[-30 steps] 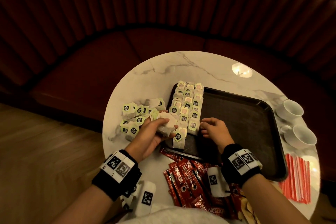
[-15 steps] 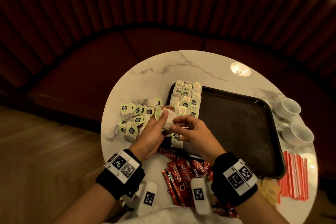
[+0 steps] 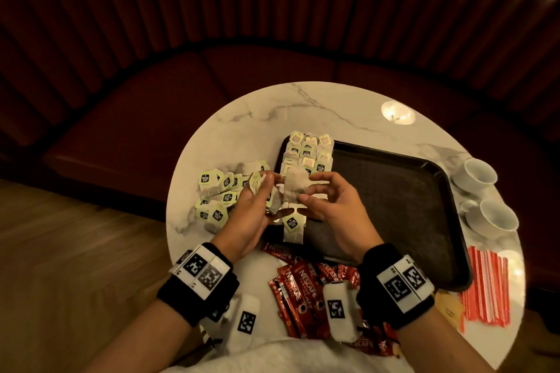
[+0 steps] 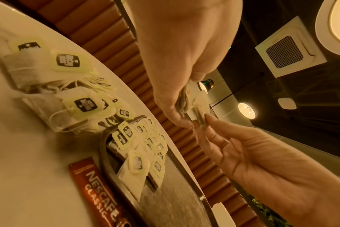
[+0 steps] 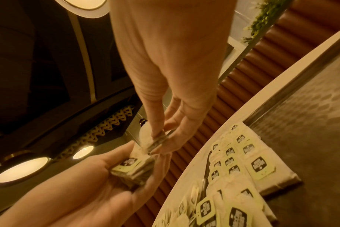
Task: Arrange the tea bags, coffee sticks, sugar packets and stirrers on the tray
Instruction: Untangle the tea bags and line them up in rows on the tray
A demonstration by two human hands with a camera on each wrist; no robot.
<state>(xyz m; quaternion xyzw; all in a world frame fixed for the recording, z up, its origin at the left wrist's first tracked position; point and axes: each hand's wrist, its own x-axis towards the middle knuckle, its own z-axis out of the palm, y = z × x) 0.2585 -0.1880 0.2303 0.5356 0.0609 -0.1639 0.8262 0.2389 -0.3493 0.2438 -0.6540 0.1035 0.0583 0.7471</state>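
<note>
Nearest the person, a heap of red Nescafé coffee sticks (image 3: pixel 306 291) lies on the round white marble table (image 3: pixel 333 112), most of them with their long axes running roughly from the near edge toward the tray, though the pile is untidy. To the right, a bundle of red-and-white striped stirrers (image 3: pixel 488 288) lies with its length pointing away from the person, just beside the near right corner of the dark rectangular tray (image 3: pixel 394 191). Above the tray's near left part, the left hand (image 3: pixel 251 215) cups a small stack of tea bags (image 5: pixel 132 170) in its curled fingers, pale green tags facing up. The right hand (image 3: pixel 333 206) pinches one paper tea bag (image 3: pixel 295 194) between thumb and fingertips; it is held off the tray with its long axis running near to far. Beneath the hands, rows of green-tagged tea bags (image 3: pixel 309 151) fill the tray's left end, overlapping like shingles in columns running away from the person. A loose pile of further tea bags (image 3: pixel 218 191) lies on the marble left of the tray. Two white cups (image 3: pixel 488 197) stand at the table's right edge.
</note>
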